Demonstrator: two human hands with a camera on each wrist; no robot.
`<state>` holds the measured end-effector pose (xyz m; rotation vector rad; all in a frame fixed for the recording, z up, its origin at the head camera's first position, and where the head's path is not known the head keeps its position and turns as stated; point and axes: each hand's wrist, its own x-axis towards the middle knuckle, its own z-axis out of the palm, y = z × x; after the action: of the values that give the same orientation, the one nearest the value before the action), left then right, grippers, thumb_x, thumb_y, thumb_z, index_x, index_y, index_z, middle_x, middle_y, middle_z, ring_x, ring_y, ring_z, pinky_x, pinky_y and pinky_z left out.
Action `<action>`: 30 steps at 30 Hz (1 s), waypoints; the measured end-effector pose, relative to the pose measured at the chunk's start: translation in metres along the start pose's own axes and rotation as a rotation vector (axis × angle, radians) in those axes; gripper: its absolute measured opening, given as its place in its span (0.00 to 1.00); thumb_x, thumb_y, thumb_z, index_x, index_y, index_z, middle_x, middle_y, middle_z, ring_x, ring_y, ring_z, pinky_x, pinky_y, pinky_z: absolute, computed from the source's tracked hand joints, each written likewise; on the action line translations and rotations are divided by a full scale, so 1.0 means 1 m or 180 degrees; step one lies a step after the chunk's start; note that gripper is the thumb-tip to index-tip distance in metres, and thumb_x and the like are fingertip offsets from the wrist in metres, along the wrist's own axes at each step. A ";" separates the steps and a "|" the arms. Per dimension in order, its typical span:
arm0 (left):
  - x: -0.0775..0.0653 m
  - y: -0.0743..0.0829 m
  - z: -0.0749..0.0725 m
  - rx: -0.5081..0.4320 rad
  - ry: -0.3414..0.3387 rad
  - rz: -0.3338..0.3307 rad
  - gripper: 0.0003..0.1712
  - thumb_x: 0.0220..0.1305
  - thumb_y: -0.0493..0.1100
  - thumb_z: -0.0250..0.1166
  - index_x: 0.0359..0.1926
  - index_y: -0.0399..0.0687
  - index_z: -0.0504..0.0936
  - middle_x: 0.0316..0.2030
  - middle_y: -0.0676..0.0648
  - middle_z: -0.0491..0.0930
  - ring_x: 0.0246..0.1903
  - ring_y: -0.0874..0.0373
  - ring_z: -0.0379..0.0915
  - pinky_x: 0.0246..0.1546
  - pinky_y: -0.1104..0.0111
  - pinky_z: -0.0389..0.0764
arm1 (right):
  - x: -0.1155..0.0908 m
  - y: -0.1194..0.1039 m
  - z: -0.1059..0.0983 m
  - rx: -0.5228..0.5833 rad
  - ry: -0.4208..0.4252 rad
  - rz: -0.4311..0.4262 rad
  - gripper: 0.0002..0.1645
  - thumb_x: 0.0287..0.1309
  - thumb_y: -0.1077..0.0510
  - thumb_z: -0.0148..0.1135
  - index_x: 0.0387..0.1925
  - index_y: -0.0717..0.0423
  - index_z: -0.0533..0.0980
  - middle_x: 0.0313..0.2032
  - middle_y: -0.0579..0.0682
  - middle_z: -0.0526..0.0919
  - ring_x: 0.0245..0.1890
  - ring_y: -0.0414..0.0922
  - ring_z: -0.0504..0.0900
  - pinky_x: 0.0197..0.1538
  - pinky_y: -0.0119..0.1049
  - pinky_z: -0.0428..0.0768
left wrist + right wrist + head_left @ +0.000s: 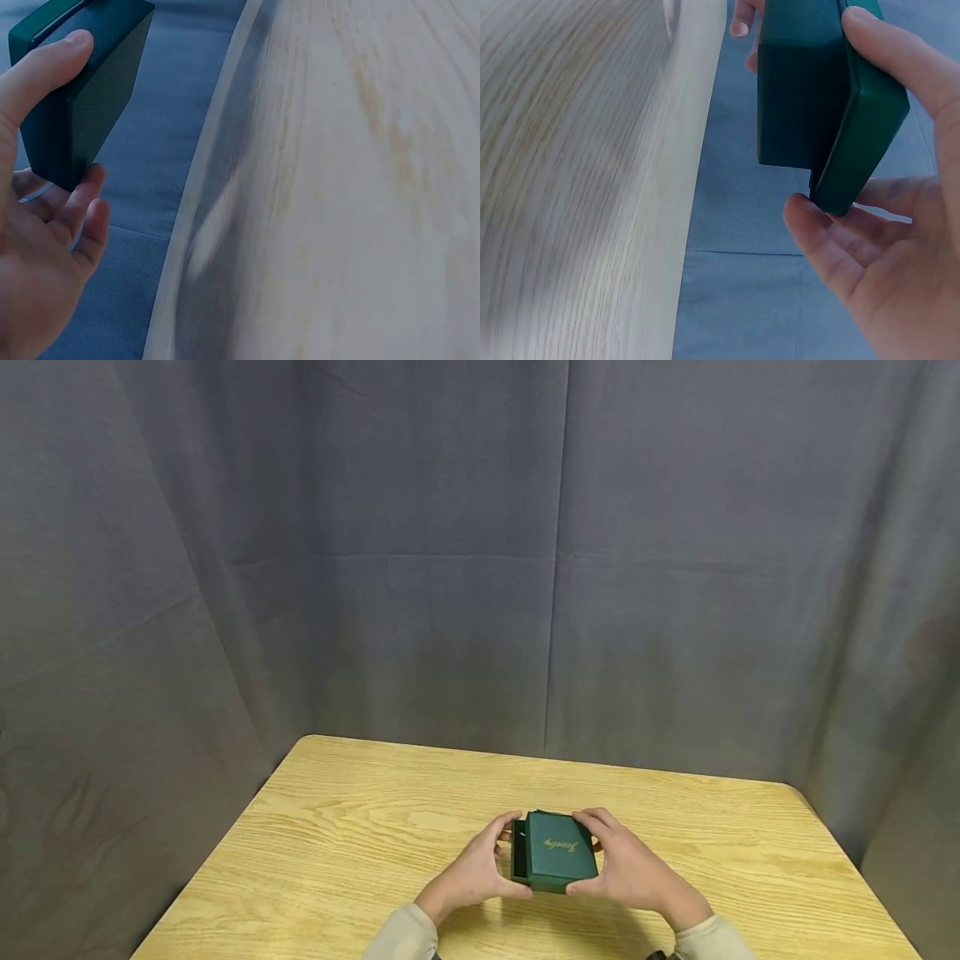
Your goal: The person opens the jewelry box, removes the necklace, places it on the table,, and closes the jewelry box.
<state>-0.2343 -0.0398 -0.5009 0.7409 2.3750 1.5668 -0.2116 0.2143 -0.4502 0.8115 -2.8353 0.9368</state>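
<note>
Between my two hands is a dark green jewelry box, held up off the table. Its lid (561,847), with gold "Jewelry" lettering upside down to me, sits shifted to the right over the base (519,852). A dark strip of the base's inside shows at the left. My left hand (476,864) grips the base, thumb on the near side and fingers on the far side. With thumb and fingers my right hand (633,868) grips the lid by its right end. In the right wrist view the lid (866,135) is tilted against the base (799,101).
The light wood table (360,827) spreads under and beyond both hands. Grey curtains (435,568) hang behind it and at both sides. Beige sleeves (405,933) reach in from the table's near side.
</note>
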 end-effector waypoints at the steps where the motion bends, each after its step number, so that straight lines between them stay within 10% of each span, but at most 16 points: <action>1: 0.000 0.000 0.000 0.0025 0.0003 0.0025 0.57 0.42 0.51 0.79 0.70 0.58 0.56 0.55 0.57 0.67 0.50 0.58 0.64 0.47 0.62 0.69 | -0.001 0.000 0.000 -0.0014 0.0002 0.0012 0.60 0.37 0.31 0.72 0.63 0.64 0.64 0.56 0.51 0.68 0.47 0.44 0.75 0.44 0.40 0.79; 30: -0.007 0.000 -0.001 0.0385 0.0182 -0.0155 0.59 0.39 0.55 0.79 0.70 0.57 0.57 0.61 0.48 0.64 0.52 0.50 0.66 0.46 0.57 0.73 | -0.016 0.014 -0.012 -0.0415 0.0162 0.0192 0.58 0.35 0.36 0.76 0.63 0.64 0.66 0.58 0.54 0.69 0.54 0.53 0.72 0.50 0.49 0.74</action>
<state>-0.2294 -0.0444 -0.5013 0.6643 2.5276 1.4549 -0.2061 0.2379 -0.4512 0.6819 -2.8556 0.7576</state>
